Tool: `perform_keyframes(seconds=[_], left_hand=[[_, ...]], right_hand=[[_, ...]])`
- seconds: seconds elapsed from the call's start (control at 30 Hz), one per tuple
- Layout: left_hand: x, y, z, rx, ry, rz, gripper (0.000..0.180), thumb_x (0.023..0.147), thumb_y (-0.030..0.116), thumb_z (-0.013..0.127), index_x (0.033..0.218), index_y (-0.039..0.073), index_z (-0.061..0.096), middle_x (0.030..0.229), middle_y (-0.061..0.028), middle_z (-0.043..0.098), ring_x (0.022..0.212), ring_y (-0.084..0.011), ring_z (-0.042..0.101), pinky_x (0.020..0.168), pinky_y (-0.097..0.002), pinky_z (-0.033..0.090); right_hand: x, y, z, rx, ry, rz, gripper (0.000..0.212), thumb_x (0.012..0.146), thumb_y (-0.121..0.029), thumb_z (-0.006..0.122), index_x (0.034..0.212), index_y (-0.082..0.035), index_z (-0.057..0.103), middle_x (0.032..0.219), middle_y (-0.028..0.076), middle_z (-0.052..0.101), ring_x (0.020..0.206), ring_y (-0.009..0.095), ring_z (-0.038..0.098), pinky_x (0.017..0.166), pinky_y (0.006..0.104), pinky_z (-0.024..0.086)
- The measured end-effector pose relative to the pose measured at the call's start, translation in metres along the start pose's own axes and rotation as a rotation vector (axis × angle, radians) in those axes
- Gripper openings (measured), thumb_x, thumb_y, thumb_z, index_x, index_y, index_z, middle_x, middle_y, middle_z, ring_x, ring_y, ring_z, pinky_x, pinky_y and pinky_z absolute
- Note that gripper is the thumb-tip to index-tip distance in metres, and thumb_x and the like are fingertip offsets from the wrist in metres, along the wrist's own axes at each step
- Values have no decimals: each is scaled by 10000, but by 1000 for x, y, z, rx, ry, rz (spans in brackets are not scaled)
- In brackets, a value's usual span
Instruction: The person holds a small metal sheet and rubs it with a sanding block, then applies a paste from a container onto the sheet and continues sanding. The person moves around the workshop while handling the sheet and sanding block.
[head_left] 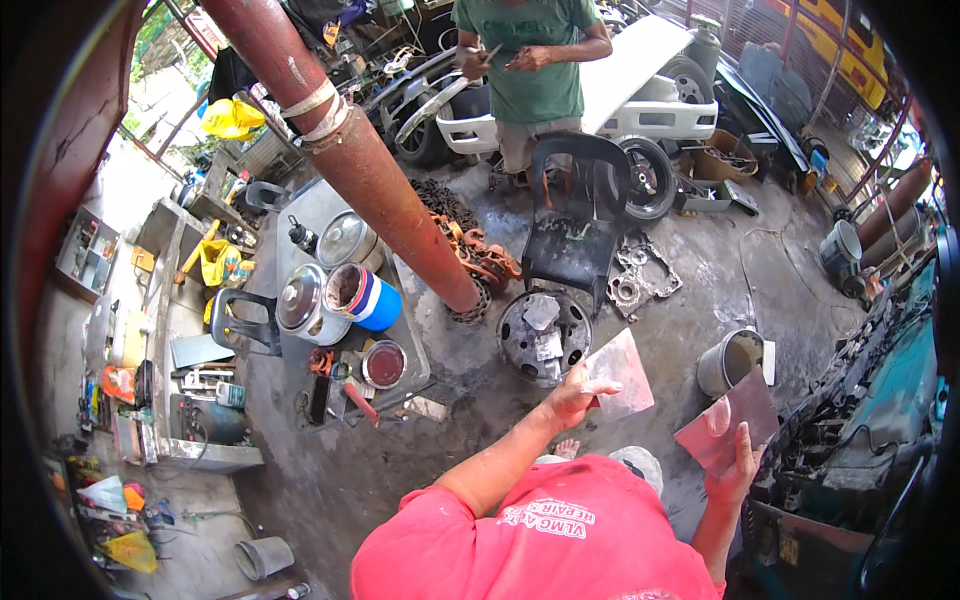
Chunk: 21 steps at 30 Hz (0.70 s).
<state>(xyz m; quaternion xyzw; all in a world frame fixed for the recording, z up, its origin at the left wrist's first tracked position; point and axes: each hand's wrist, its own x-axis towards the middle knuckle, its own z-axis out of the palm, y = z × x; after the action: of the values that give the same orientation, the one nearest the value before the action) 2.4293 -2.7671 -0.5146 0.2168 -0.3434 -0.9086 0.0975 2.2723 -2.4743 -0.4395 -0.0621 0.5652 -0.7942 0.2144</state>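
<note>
My left hand [570,398] is closed on the edge of a thin, pale square sheet [625,372], with the thumb lying across it. To the right, my right hand [735,474] grips a reddish-brown flat sheet [752,412] from below. A pinkish smear [718,417] shows on that sheet's face. The two sheets are apart, both held in the air. Just beyond my left hand is a black wheel rim [510,325] with crumpled pale pieces [546,345] on it.
A black plastic chair [570,225] stands beyond the rim, with a person in a green shirt [540,75] behind it. A grey bucket [728,362] is at right. Pots [305,300] and a blue tub [378,305] crowd the left table, beside a slanting red post [380,175].
</note>
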Motion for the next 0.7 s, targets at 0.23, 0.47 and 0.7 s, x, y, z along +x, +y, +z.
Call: perform_keyframes(seconds=[0.23, 0.47, 0.7], left_hand=[[45, 32, 61, 152, -164, 235, 617, 930, 5, 721, 1521, 50, 548, 1247, 19, 696, 1069, -68, 659, 948, -275, 547], [111, 60, 152, 503, -230, 343, 608, 853, 20, 562, 1460, 6, 595, 1172, -11, 706, 1025, -62, 619, 881, -262, 510], [186, 71, 214, 1134, -152, 240, 783, 807, 79, 540, 1585, 7, 486, 1360, -284, 680, 1275, -400, 673, 1095, -426, 508]], right_hand=[[86, 21, 8, -70, -5, 78, 487, 1009, -185, 764, 1417, -16, 558, 1320, 128, 669, 1177, 231, 683, 986, 384, 566], [224, 18, 11, 61, -122, 160, 448, 1014, -174, 750, 1388, -4, 570, 1286, 113, 681, 1146, 222, 689, 1001, 377, 550], [357, -46, 1, 65, -253, 137, 386, 1032, -189, 714, 1355, -2, 614, 1240, 93, 714, 1103, 200, 709, 966, 356, 554]])
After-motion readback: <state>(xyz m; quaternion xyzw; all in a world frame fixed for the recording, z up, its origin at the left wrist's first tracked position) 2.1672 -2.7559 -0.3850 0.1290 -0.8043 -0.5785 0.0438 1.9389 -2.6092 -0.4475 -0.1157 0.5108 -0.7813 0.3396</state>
